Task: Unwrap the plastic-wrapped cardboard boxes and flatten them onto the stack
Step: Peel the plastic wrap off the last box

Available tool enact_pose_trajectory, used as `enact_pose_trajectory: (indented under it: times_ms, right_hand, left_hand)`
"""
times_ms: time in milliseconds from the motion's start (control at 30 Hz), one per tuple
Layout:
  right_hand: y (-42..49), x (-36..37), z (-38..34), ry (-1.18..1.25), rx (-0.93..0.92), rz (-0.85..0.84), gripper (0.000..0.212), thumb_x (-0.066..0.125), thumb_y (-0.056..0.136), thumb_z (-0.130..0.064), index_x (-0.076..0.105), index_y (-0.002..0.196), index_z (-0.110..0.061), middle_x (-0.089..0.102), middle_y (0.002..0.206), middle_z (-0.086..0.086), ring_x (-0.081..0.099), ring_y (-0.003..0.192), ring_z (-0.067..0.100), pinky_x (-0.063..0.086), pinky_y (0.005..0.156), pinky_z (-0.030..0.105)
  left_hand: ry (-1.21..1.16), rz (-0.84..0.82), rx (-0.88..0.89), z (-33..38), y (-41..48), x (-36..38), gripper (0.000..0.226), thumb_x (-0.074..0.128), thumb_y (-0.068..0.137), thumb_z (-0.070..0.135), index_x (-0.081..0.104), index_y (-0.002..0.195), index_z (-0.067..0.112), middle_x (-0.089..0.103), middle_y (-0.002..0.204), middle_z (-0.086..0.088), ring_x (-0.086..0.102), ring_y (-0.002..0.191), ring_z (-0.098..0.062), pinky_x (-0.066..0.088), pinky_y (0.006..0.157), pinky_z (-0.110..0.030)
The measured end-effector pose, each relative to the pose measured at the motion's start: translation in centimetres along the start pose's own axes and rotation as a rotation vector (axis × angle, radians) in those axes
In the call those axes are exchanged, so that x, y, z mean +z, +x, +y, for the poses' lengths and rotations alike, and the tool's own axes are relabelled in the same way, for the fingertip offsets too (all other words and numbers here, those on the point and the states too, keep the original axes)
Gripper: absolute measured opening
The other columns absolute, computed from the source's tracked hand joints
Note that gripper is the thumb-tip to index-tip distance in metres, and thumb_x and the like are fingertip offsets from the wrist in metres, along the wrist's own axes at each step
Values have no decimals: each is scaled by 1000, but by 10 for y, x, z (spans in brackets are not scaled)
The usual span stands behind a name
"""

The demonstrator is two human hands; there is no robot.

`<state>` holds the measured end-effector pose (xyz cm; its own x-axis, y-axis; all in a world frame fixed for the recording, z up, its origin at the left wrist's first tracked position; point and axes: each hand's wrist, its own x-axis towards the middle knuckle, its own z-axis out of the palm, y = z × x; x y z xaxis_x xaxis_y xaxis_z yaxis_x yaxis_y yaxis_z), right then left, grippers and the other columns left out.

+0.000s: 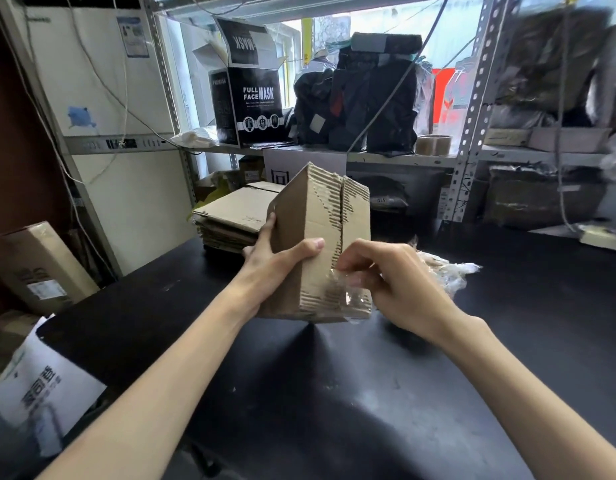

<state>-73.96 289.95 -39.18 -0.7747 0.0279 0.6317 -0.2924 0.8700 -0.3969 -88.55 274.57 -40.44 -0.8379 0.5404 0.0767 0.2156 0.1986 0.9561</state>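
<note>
A small brown cardboard box (320, 216) is held up above the black table (334, 393), its top flaps closed along a torn seam with ripped corrugated patches. My left hand (275, 258) grips its left side, thumb across the front face. My right hand (386, 282) pinches clear plastic film (351, 292) that clings to the box's lower right corner. A stack of flattened cardboard (230, 216) lies at the table's far left edge, behind the box.
Crumpled clear plastic (448, 271) lies on the table right of my right hand. Metal shelving behind holds a black "Full Face Mask" box (251, 102), dark bags (365, 98) and a tape roll (433, 144). A long wrapped carton (36, 268) leans at left, above a white printed bag (39, 382).
</note>
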Motion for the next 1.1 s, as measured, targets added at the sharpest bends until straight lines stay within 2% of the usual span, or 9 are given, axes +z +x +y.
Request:
enact_pose_trajectory:
  times_ms: [100,200,300,400,467,600,767,933,1100]
  right_hand:
    - [0,3,-3,16,100,134,33,78,74,0,63,98,-17,65,81,-12,62,72,8,52,70,34]
    - [1,2,0,-108,7,268,27,85,70,-10,69,90,-18,58,92,-7,58,79,16,52,70,38]
    - [0,1,-3,-148,-99,165,22,78,77,-2,72,90,-19,62,88,-9,60,73,10,51,66,28]
    - [0,-1,-2,-98,-70,89,28,86,71,-16,72,94,-20,63,89,-10,60,75,6,49,69,18]
    - [0,-1,0,-45,-43,97,35,91,64,-17,69,91,-18,64,84,-10,60,74,6,50,70,20]
    - [-2,3,4,-34,-1,159,37,92,60,-16,60,78,-17,62,75,-11,60,67,9,51,63,29]
    - [-5,9,5,-76,-23,238,28,88,68,-21,64,79,-14,57,76,-9,57,65,12,50,60,36]
    - [-4,9,5,-87,-57,208,18,82,78,-23,67,86,-17,55,81,-12,58,70,14,49,61,37]
    - [-3,14,4,-223,-127,134,18,45,88,-19,61,88,-11,54,87,-5,49,77,17,42,63,34]
  left_hand:
    - [0,-31,-36,-5,4,-3,129,79,32,89,25,146,64,45,146,-5,55,125,-28,47,106,-49]
    - [1,-39,-39,-5,3,-6,133,78,29,90,22,147,63,44,146,-5,54,126,-28,47,107,-49]
    - [30,-8,-31,3,-1,-2,139,72,30,87,19,154,54,35,142,-3,44,121,-19,40,102,-32]
    - [28,1,-46,5,-4,-1,137,70,30,91,19,153,57,35,147,-6,44,124,-21,41,104,-33]
    - [30,-15,-52,3,-5,-3,138,71,26,95,18,149,63,38,145,-8,48,126,-25,43,111,-41]
    - [101,-59,-54,4,-9,-5,133,69,34,84,3,148,68,29,136,-8,37,124,-26,38,112,-40]
    - [80,-98,-136,-4,2,-14,136,81,30,88,5,141,75,37,153,-7,49,132,-30,47,108,-48]
    - [66,-72,-129,-7,2,-17,139,82,27,89,12,146,69,44,151,-5,51,132,-28,48,107,-48]
    - [-14,23,-122,-9,4,-13,132,86,28,84,24,143,65,50,145,-6,46,135,-32,46,108,-50]
